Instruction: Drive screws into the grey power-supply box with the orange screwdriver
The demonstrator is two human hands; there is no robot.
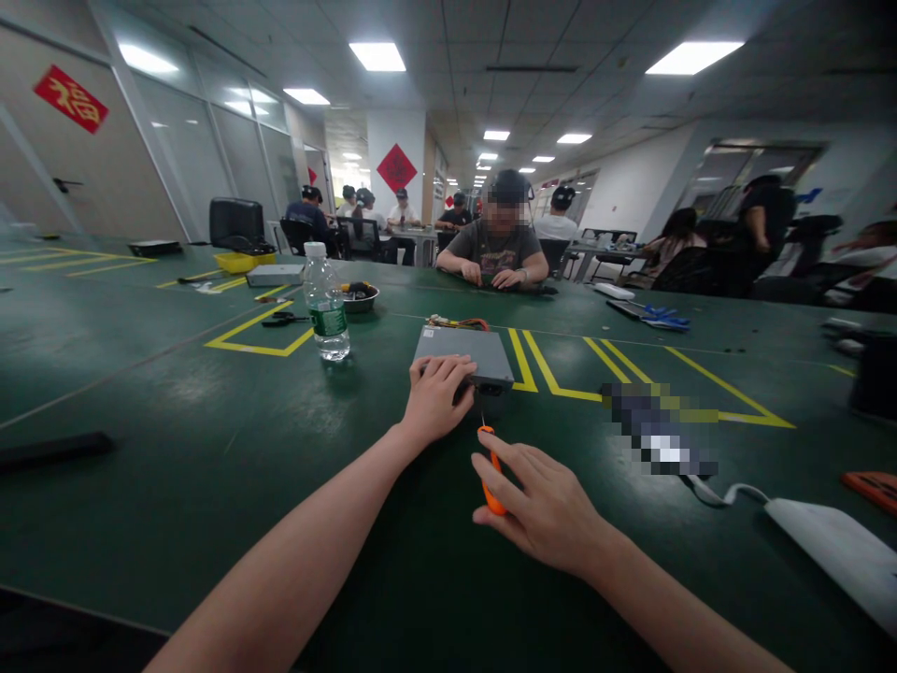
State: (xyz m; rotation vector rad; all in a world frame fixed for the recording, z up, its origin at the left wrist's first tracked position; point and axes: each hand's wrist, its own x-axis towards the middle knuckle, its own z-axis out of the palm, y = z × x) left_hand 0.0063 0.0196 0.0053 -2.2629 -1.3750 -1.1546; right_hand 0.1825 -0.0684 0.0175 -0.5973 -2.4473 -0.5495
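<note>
Green worktop (210, 449): grey metal box (483, 353) lies ahead, left hand (435, 397) flat on its near corner, grip open. Right hand (543, 509) grip closed on orange screwdriver (492, 477), shaft pointing forward at the box's near face.

Box (483, 355) sits mid tabletop (175, 439), bottle (326, 308) off to its left, bowl (364, 297) behind the bottle, screwdriver (493, 500) right in front of the box.

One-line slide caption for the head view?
Left hand rests on a grey metal box on a green table while right hand points an orange-handled screwdriver at it.
</note>
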